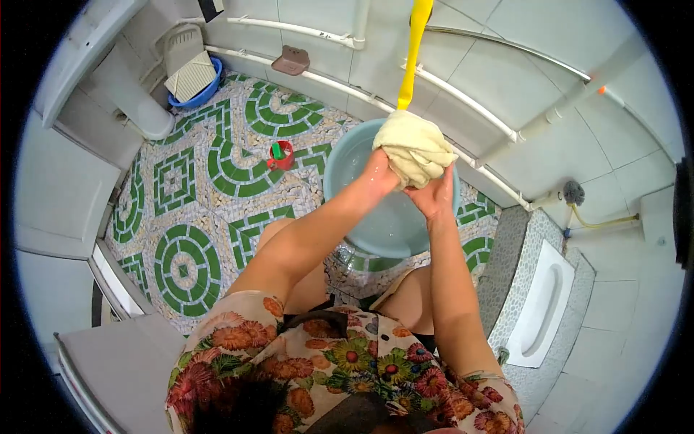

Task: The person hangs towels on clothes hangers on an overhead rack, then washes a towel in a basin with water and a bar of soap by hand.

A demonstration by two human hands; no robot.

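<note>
A bunched pale yellow cloth (413,148) is held above a large light-blue basin (336,163) on the patterned floor. My left hand (379,173) grips the cloth's lower left side, its fingers partly hidden by the folds. Under the lower right side, my right hand (434,194) is cupped against the cloth. Water lies in the basin beneath both hands. A yellow strap or handle (412,61) reaches down from the top to just above the cloth; whether it touches the cloth is unclear.
A small red cup (282,156) with a green item stands left of the basin. Farther back is a blue tub (210,92) with a ribbed washboard (191,78). White pipes (463,94) run along the wall. A squat toilet (541,307) is at right.
</note>
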